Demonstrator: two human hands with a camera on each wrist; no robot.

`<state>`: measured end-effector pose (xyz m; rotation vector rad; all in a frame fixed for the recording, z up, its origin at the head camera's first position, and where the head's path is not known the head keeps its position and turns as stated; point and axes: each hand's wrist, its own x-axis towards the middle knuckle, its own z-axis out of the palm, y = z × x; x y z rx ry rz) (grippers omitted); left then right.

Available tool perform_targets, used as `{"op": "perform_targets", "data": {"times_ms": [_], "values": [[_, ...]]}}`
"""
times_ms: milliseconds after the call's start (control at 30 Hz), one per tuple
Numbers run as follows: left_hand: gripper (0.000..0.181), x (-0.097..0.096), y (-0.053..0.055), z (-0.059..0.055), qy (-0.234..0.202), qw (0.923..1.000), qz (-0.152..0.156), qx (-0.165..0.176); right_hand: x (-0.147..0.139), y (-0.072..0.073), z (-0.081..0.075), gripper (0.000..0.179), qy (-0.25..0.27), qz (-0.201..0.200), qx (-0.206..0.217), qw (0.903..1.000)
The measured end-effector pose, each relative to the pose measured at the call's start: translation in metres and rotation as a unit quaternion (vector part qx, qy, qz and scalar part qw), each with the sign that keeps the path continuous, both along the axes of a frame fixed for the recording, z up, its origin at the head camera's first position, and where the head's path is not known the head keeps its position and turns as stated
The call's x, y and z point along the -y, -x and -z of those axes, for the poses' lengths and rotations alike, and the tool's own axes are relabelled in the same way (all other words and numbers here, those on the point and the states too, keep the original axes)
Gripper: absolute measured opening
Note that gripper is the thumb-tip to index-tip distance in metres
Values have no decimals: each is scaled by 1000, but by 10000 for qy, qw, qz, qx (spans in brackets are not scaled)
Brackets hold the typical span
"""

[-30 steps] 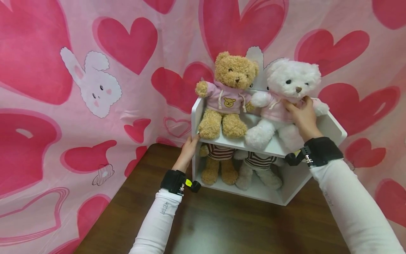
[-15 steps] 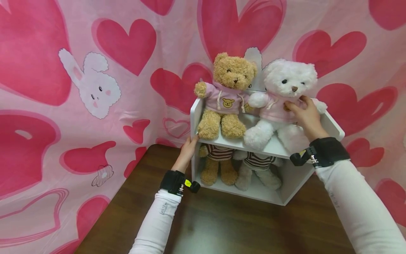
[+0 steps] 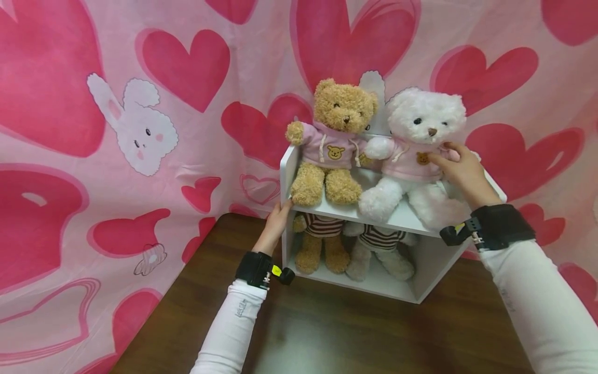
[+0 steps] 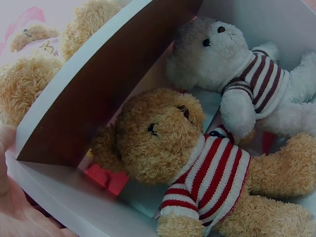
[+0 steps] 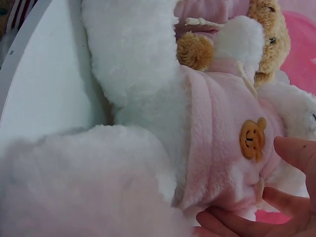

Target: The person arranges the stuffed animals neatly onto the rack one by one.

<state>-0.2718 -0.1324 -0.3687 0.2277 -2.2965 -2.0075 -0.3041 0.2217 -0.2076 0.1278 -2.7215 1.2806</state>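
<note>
My left hand [image 3: 274,224] grips the left side edge of a small white two-tier shelf [image 3: 436,270]; its thumb lies by the front edge in the left wrist view. My right hand [image 3: 467,174] is at the chest of a white teddy bear [image 3: 425,114] in a pink hoodie, seated at the top right. Thumb and fingers are spread beside the hoodie [image 5: 217,143] in the right wrist view, not wrapped around it. Left of this bear sits a golden-brown teddy bear [image 3: 343,111] in a pink hoodie.
On the lower tier sit a brown teddy bear [image 4: 153,138] in a red-striped sweater and a whitish teddy bear [image 4: 207,54] in a dark-striped one. The shelf stands on a dark wooden table [image 3: 336,332], against a pink curtain [image 3: 261,62] with hearts.
My right hand has loosened from the white bear's chest and shifted right, uncovering the bear badge on its hoodie. The left hand has stayed at the shelf edge.
</note>
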Motion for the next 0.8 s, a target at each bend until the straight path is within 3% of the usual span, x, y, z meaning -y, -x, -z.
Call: {"op": "perform_targets", "data": {"times_ms": [400,800], "values": [[70,1,3,2,89,9999,-70,-38,-4,-18,-10,74,-917,-48,-473,9947],[68,2,1,0,-78,9998,152,-52,7,-39,-11,60,-1646,-354,-1167,9788]]}}
